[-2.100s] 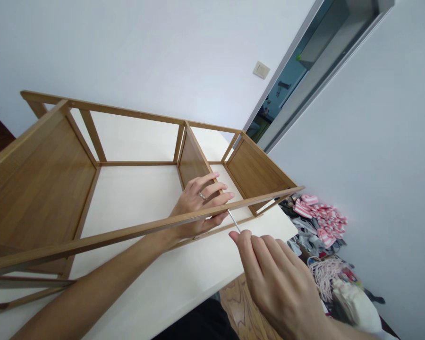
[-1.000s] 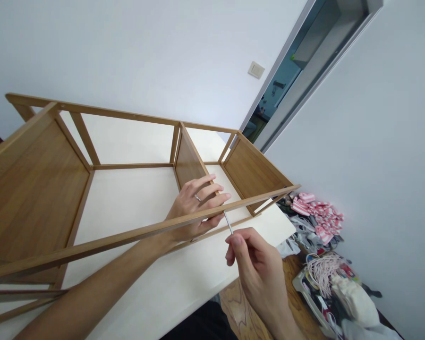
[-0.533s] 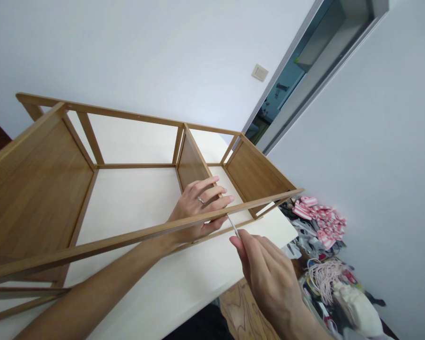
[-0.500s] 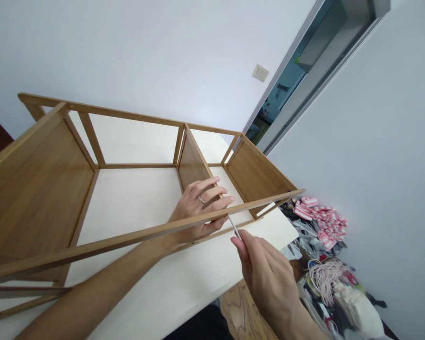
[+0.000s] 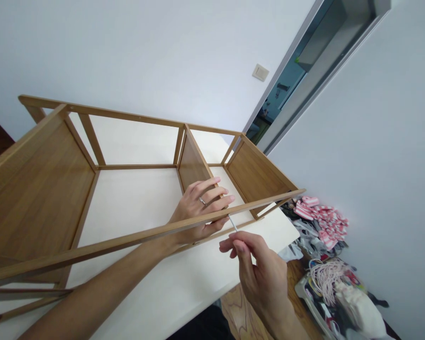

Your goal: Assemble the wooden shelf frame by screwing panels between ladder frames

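Note:
A light-brown wooden shelf frame (image 5: 156, 231) lies on a white table, with a middle panel (image 5: 193, 158) standing across it. Reaching under the near rail, my left hand (image 5: 201, 208) wears a ring and grips the near end of that panel where it meets the rail. Outside the rail, my right hand (image 5: 260, 264) pinches a thin metal hex key (image 5: 233, 223) between thumb and fingers. The key's tip meets the rail's outer side close to the left hand; its other end is hidden in the fingers.
The white table (image 5: 127, 203) extends beneath the frame to a rounded right corner. Pink striped cloth (image 5: 326, 219) and a bin (image 5: 311, 304) of cords and odds and ends stand on the right. Behind are a white wall, a light switch (image 5: 260, 72) and a doorway.
My right hand has turned and shifted its fingers on the hex key, its fingertips now reaching further left. My left hand and the frame stay nearly where they were.

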`<state>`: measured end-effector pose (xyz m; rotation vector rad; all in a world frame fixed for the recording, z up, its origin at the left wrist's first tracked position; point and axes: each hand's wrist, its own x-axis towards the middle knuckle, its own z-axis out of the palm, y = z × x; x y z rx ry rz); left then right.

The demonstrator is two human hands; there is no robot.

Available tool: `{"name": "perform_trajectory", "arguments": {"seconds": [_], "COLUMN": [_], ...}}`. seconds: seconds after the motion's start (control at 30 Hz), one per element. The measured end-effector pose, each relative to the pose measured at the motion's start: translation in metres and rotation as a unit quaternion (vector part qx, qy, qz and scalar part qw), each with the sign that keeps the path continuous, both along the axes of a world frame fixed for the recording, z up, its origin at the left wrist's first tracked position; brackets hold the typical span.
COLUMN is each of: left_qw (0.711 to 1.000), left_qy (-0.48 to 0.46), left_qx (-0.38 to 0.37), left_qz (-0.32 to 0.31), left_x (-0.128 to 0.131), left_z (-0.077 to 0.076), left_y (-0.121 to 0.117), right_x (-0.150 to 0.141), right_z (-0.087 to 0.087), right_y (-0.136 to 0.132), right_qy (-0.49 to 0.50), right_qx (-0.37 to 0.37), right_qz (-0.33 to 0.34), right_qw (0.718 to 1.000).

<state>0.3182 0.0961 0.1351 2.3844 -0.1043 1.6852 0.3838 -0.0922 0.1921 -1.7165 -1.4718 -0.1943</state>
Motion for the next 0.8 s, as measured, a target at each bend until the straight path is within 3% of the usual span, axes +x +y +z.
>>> {"name": "perform_trajectory", "arguments": {"seconds": [0.37,0.53,0.63,0.8], "left_qw": [1.0,1.0,1.0,1.0], "left_qy": [-0.001,-0.005,-0.009,-0.006], "left_qx": [0.012,0.017,0.011,0.001], "left_qz": [0.007,0.006,0.009,0.015], "left_x": [0.0,0.0,0.0,0.0], "left_z": [0.001,0.002,0.003,0.003], "left_y": [0.001,0.001,0.0,-0.001], "right_x": [0.034,0.049,0.054,0.06], "right_z": [0.025,0.046,0.058,0.072], "right_y": [-0.01,-0.006,-0.003,0.007], "right_qy": [-0.164,-0.264,-0.338,-0.474], "right_qx": [-0.111,-0.093,-0.086,-0.053], "right_qz": [0.154,0.176,0.184,0.243], "right_qw": [0.968,0.944,0.919,0.845]}}
